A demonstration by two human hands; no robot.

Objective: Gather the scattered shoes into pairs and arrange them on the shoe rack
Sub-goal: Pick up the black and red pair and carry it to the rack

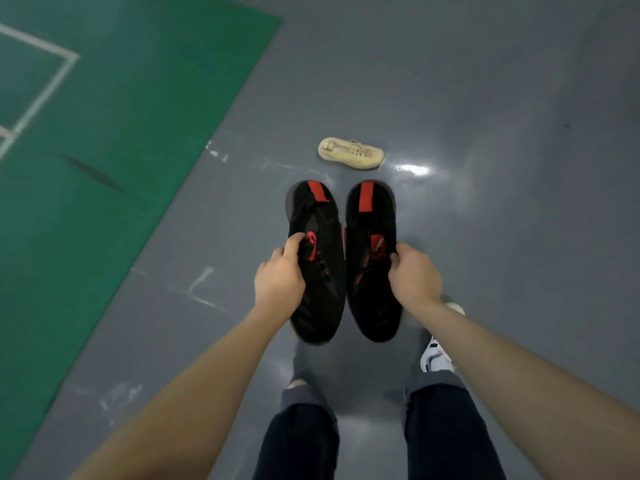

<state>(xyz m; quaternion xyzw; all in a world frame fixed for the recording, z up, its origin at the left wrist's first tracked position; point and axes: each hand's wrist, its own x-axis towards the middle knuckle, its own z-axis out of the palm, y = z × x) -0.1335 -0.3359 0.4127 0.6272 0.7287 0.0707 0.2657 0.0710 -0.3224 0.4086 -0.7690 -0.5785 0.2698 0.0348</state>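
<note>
I hold two black shoes with red patches side by side in front of me, heels pointing away. My left hand grips the left black shoe at its opening, thumb on top. The right black shoe is gripped the same way by my right hand. Both shoes hang above the grey floor. A single beige shoe lies on its side on the floor just beyond them. No shoe rack is in view.
A green sports mat with white lines covers the floor to the left. The grey floor stretches ahead and to the right. My legs and white sneakers are below the held shoes.
</note>
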